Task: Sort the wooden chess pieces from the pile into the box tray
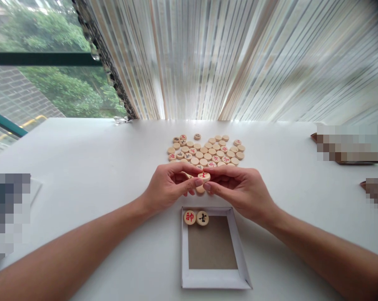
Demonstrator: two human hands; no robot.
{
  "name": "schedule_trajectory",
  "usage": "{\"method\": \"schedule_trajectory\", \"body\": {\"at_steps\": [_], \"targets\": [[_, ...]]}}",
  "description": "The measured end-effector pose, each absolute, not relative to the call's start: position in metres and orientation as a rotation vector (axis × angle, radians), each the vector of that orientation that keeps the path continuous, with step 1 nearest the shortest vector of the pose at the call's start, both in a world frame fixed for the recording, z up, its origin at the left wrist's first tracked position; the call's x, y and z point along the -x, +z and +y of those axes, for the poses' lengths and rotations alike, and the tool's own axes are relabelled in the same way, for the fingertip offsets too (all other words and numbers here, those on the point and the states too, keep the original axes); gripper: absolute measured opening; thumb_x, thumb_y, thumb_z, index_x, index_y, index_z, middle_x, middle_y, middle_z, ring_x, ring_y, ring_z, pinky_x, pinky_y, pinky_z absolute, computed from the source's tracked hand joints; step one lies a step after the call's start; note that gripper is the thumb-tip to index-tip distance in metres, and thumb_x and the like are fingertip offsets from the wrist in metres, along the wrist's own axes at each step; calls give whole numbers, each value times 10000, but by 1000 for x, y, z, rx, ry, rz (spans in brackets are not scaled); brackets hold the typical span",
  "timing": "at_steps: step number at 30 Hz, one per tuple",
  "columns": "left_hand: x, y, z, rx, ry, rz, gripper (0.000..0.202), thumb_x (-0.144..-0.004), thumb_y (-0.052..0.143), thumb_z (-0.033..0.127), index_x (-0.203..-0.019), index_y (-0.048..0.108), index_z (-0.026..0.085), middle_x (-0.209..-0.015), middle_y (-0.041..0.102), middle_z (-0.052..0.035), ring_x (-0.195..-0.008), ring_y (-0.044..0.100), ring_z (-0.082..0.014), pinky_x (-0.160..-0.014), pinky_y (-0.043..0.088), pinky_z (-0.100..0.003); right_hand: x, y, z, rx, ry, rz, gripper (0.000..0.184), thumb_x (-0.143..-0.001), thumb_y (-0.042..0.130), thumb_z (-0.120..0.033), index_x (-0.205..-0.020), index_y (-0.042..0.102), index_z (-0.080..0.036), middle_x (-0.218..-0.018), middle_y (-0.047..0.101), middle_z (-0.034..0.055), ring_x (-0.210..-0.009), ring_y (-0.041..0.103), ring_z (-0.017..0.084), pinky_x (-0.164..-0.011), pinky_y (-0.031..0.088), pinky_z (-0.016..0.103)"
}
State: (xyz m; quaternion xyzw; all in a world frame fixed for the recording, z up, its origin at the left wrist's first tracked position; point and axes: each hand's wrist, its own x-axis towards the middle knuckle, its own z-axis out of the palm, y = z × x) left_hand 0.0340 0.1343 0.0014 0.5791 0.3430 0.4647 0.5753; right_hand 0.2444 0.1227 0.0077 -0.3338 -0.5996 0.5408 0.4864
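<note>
Between the fingertips of my left hand [173, 182] and my right hand [239, 186] is a round wooden Chinese chess piece [203, 177] with a red character facing up. Both hands pinch it from opposite sides, above the white table. Just below them lies a shallow white cardboard box tray [215, 279] with a brown bottom. In its far left corner sit two pieces side by side, one with a red character [190, 217] and one with a black character [203, 218]. Behind my hands spreads a group of loose chess pieces [212, 151], some showing characters, others blank side up. My fingers partly hide the nearest ones.
The white table [98, 167] reaches back to a striped curtain [189, 62], with a window [51, 83] at the left. Two brown-edged, blurred-out objects [348, 144] lie at the right. Another pixelated object [7, 217] is at the left edge.
</note>
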Motion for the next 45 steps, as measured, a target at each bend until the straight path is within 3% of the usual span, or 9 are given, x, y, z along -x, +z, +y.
{"method": "schedule_trajectory", "body": {"at_steps": [5, 13, 20, 26, 35, 38, 45], "targets": [[-34, 1, 135, -1376, 1083, 772, 214, -842, 897, 262, -974, 799, 125, -753, 798, -21, -590, 729, -95, -553, 604, -155, -244, 10, 122, 834, 1376, -1404, 303, -736, 976, -200, -1018, 866, -204, -875, 857, 47, -753, 810, 164, -725, 684, 223], [-34, 2, 135, -1418, 1075, 786, 190, -910, 839, 303, -971, 818, 124, -674, 749, -2, -560, 690, -76, -530, 569, -134, -245, 10, 123, 894, 1332, -1450, 147, -873, 879, -299, -983, 872, -202, -773, 831, 36, -665, 779, 133, -631, 646, 183], [-34, 1, 135, -1380, 1090, 760, 218, -938, 805, 277, -1096, 785, 127, -764, 781, -18, -567, 694, -83, -550, 594, -165, -246, 14, 123, 931, 1372, -1472, 156, -844, 901, -300, -972, 881, -212, -732, 810, 20, -648, 747, 125, -620, 631, 182], [-34, 2, 133, -1393, 1063, 743, 284, -917, 820, 237, -1171, 762, 125, -783, 796, -32, -584, 697, -92, -575, 604, -180, -245, 13, 124, 907, 1458, -1417, 275, -762, 961, -315, -998, 878, -200, -830, 838, 59, -675, 738, 149, -605, 620, 222], [-35, 1, 133, -1421, 1050, 751, 292, -895, 831, 227, -1166, 765, 139, -868, 823, -66, -636, 741, -127, -587, 628, -211, -244, 15, 122, 949, 1446, -1398, 273, -728, 979, -342, -902, 849, -177, -790, 816, 57, -639, 708, 152, -585, 603, 249], [-35, 1, 131, -1470, 1053, 772, 339, -869, 847, 217, -1187, 761, 137, -888, 825, -77, -698, 780, -162, -592, 638, -220, -244, 20, 122, 978, 1459, -1410, 287, -752, 958, -400, -865, 831, -169, -737, 786, 47, -620, 683, 149, -584, 595, 256], [-34, 3, 127, -1630, 1119, 805, 378, -825, 876, 193, -1190, 793, 140, -866, 815, -66, -692, 750, -136, -619, 614, -202, -244, 28, 122, 977, 1617, -1434, 366, -814, 891, -504, -781, 784, -155, -666, 717, 22, -573, 602, 110, -549, 493, 223]]}}
